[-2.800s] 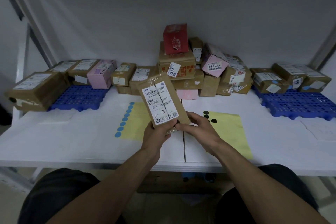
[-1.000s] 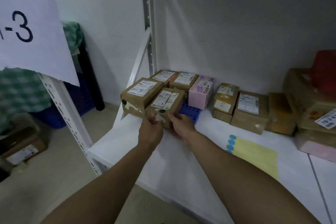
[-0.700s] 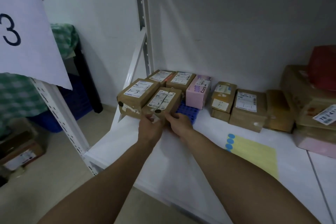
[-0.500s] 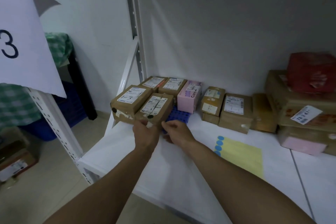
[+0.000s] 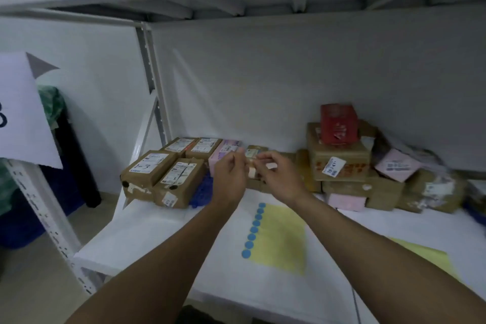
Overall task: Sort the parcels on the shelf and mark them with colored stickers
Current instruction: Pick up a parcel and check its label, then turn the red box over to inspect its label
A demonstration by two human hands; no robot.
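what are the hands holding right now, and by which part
Nothing, as far as it shows: left hand and right hand hover loosely curled, clear of the parcels.

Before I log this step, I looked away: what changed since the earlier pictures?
The brown cardboard parcel with the white label was carried left, set on the blue plastic pallet and let go. The left hand and right hand have lifted off it, empty. The other parcels and the yellow sheet of blue stickers stayed put.

Quick notes on you, not much to report: both forearms (image 5: 355, 239) bare right down to frame edge. left hand (image 5: 230, 179) bare, right hand (image 5: 280, 179) bare too. Rest of you out of shot.
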